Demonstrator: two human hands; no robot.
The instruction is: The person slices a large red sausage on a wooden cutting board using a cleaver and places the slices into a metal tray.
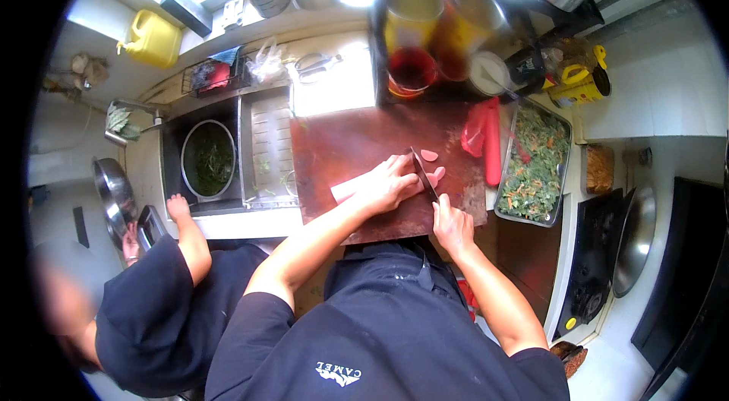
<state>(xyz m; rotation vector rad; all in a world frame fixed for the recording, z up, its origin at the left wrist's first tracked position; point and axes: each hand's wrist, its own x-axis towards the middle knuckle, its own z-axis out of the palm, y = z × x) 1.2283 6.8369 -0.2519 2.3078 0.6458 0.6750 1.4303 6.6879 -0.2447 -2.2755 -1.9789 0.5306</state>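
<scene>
A thick pink sausage (345, 188) lies slantwise on a reddish-brown cutting board (334, 139). My left hand (390, 184) is closed over it from above, fingers bent near the cut end. In my right hand (453, 228) is a kitchen knife (424, 174), its dark blade standing against the sausage's right end. Just right of the blade are a pink slice (430, 156) and a few more cut pieces (437, 175). At the board's right edge lies a long sausage in red casing (492, 143), beside a crumpled red wrapper (474, 129).
A tray of chopped greens (534, 165) stands to the right. Behind the board is a dark rack (380, 59) with containers. At left, a sink (174, 173) holds a pot of greens (210, 159). A co-worker's hand (178, 207) rests at the sink's front edge.
</scene>
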